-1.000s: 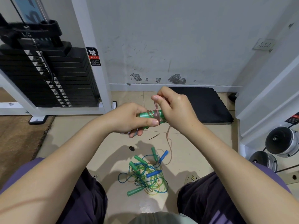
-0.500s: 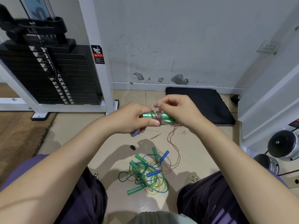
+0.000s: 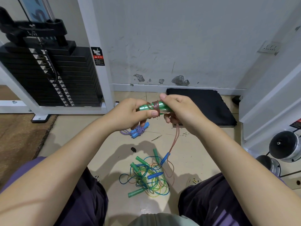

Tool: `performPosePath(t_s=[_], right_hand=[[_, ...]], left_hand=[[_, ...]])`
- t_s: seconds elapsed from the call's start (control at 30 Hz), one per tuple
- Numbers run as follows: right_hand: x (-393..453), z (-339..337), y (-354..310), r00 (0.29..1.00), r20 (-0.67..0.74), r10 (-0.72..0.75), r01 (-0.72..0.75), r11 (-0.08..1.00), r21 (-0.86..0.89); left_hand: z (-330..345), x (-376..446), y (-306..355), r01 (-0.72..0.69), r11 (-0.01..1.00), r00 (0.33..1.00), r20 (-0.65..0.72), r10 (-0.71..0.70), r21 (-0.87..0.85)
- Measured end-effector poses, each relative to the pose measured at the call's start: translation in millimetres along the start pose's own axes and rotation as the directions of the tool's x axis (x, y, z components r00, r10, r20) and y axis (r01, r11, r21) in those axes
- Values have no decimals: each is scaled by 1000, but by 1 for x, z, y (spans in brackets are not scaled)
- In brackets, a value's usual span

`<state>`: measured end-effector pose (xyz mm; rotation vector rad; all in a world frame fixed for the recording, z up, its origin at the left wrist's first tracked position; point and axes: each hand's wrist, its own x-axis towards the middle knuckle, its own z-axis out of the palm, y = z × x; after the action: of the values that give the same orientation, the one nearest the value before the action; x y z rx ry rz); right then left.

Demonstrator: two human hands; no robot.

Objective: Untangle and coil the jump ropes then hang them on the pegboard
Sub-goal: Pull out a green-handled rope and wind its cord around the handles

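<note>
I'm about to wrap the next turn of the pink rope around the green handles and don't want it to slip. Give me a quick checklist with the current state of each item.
1. Left hand grips the green handles, thumb pressing the wraps: ok.
2. Right hand holds the pink rope near the handles: ok.
3. Existing turns sit bunched together mid-handle: ok.
4. Slack hangs free to the floor: not ok, its lower end runs into the tangled pile of ropes.
5. Finished blue-handled rope lies apart from the pile: ok.
6. Pegboard within reach: cannot tell, not in view.
</note>
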<state>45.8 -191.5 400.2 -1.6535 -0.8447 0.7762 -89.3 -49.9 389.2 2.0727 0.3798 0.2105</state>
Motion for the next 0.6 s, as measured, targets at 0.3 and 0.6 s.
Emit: performPosePath(t_s=[0.3,0.6], right_hand=[[-1,9,5,996,93,-18,17,1000,9],[1,14,5,1000,-10,-24,21,968,-249]], left_hand=[[-4,7,-4,29,912,957,-254,-144,-408],[-4,11,-9,66,926,924,-327,-197,-372]])
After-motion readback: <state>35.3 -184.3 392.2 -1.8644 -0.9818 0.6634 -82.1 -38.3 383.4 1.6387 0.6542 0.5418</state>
